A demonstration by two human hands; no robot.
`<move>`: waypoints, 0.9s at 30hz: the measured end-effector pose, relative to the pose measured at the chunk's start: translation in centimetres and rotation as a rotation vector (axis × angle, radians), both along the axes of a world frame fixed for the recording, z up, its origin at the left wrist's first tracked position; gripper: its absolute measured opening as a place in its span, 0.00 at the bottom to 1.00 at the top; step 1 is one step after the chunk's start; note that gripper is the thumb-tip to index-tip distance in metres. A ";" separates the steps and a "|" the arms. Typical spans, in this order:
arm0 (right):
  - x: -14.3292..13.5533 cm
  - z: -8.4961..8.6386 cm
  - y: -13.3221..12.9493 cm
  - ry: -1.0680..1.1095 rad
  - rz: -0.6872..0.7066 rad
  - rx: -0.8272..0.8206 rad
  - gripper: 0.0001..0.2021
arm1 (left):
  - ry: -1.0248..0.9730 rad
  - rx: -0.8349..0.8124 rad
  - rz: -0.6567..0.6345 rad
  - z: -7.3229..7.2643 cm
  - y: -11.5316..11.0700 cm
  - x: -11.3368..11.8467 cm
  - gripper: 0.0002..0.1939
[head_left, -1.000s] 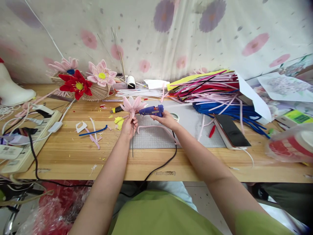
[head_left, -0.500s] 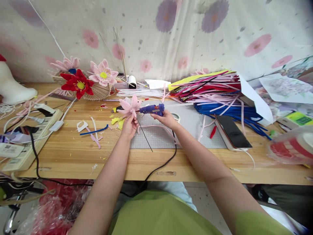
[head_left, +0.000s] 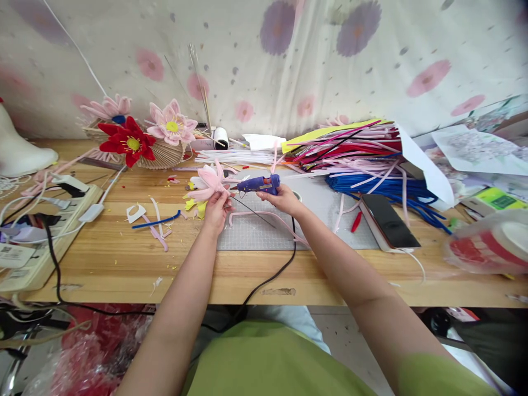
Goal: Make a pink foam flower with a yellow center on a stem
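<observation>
Pinched in my left hand (head_left: 218, 210) is the base of a pink fuzzy flower (head_left: 209, 183), its petals pointing up and left. A thin dark stem (head_left: 256, 213) runs from it down to the right, over the grey cutting mat (head_left: 256, 239). My right hand (head_left: 284, 199) is wrapped round a blue glue gun (head_left: 259, 185), whose nozzle points left, close to the flower's base. Whether the nozzle touches the flower I cannot tell. Yellow scraps (head_left: 201, 209) lie beneath the flower.
Finished red (head_left: 131, 142) and pink flowers (head_left: 172, 126) stand at the back left. A power strip (head_left: 61, 242) is at the left. Bundled fuzzy stems (head_left: 350, 146) lie at the back right, near a phone (head_left: 390, 220). A black cable (head_left: 272, 280) crosses the front edge.
The flower has tilted further left in my left hand, and its stem has swung up to the right. The glue gun stays close to the flower's base.
</observation>
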State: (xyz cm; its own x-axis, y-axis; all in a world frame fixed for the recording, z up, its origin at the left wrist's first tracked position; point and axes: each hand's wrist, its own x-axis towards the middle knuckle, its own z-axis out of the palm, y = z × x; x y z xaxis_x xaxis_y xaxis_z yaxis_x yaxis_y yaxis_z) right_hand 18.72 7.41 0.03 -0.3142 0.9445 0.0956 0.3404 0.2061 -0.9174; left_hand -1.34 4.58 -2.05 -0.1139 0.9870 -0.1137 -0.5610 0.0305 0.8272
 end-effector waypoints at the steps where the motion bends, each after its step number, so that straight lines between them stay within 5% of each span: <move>1: 0.0 0.1 0.0 -0.001 0.003 -0.007 0.20 | -0.021 0.006 0.007 0.1 0.0 0.0 0.07; 14: -0.5 0.1 0.3 -0.040 -0.050 -0.020 0.20 | -0.008 -0.087 -0.148 0.5 -0.3 -0.3 0.03; 27: 0.6 -0.2 0.7 -0.108 -0.023 -0.013 0.21 | 0.080 -0.123 -0.164 0.0 -0.2 -0.2 0.05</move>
